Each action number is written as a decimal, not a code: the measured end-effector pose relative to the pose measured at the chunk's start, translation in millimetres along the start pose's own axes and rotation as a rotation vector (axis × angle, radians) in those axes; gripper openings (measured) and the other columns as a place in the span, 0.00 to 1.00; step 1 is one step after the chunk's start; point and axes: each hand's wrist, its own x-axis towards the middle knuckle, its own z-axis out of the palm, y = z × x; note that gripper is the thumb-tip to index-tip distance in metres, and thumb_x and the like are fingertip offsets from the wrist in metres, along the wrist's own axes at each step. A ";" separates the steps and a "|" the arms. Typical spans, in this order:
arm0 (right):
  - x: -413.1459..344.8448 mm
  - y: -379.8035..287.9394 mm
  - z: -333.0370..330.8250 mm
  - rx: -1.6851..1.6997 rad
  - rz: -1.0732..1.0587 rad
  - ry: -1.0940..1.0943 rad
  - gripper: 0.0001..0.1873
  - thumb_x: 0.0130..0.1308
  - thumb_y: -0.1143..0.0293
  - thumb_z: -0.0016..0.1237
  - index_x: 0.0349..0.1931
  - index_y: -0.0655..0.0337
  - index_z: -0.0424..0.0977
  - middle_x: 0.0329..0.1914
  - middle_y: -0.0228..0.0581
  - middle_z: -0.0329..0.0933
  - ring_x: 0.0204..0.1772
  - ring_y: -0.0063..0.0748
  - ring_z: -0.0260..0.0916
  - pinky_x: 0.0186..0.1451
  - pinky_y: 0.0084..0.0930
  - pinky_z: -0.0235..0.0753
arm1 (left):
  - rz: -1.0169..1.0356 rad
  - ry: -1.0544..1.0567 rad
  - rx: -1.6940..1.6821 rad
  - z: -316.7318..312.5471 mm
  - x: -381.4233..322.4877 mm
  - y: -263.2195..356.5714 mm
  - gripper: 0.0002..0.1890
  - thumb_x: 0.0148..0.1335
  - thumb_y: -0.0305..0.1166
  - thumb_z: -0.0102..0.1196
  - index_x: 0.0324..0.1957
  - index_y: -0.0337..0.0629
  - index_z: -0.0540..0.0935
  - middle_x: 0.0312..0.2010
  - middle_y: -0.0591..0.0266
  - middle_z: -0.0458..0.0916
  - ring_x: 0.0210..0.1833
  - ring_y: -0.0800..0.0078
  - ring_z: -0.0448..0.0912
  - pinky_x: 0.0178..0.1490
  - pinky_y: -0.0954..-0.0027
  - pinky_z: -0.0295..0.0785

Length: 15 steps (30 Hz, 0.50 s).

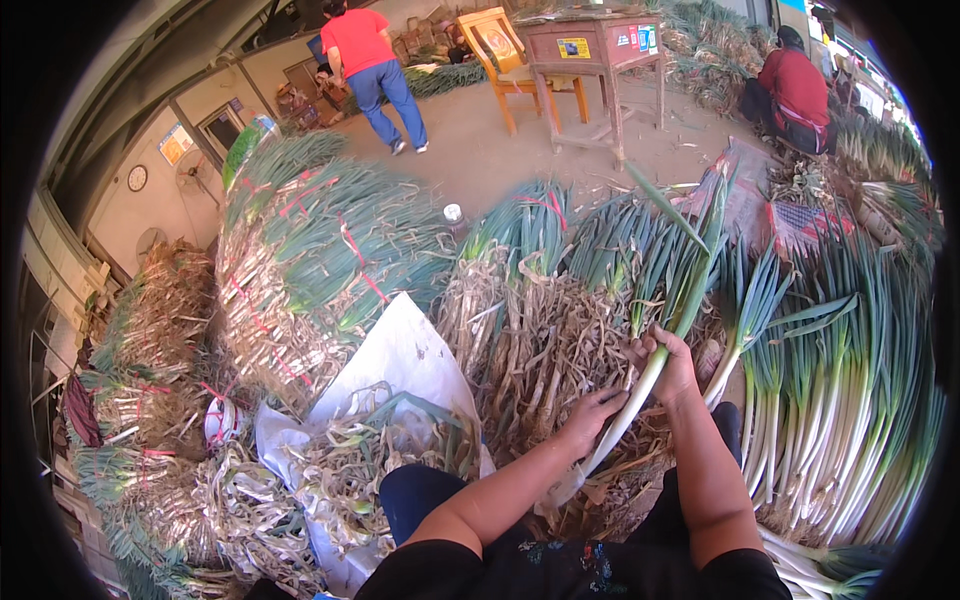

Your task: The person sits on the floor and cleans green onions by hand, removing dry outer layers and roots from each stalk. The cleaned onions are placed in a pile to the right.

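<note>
A long green onion (627, 417) slants across the space before me, white root end low and green leaves pointing up and away. My right hand (670, 365) is closed around its stalk where white turns to green. Lower down, my left hand (594, 424) has its fingertips at the side of the white stalk; whether they grip it or a loose leaf is unclear. Behind both hands lie untrimmed green onions (551, 330) with dry brown husks. To my right, clean green onions (817, 397) lie in a row, their white stalks towards me.
A white plastic sack (409, 337) with husk scraps (352, 465) is at my left. Beyond it rises a pile of tied onion bundles (337, 240). A lidded jar (453, 214), wooden table (592, 45) and chair (502, 52) stand farther off. One person walks (367, 67); another squats (795, 90).
</note>
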 end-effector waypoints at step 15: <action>0.3 13.0 6.5 -0.048 0.056 -0.055 0.08 0.55 0.66 0.53 0.29 0.54 0.68 0.16 0.30 0.68 0.32 0.34 0.71 0.64 0.44 0.64 | -0.112 0.025 -0.266 -11.2 -19.1 -14.5 0.14 0.62 0.37 0.55 0.46 0.39 0.74 0.28 0.63 0.79 0.25 0.75 0.78 0.27 0.74 0.76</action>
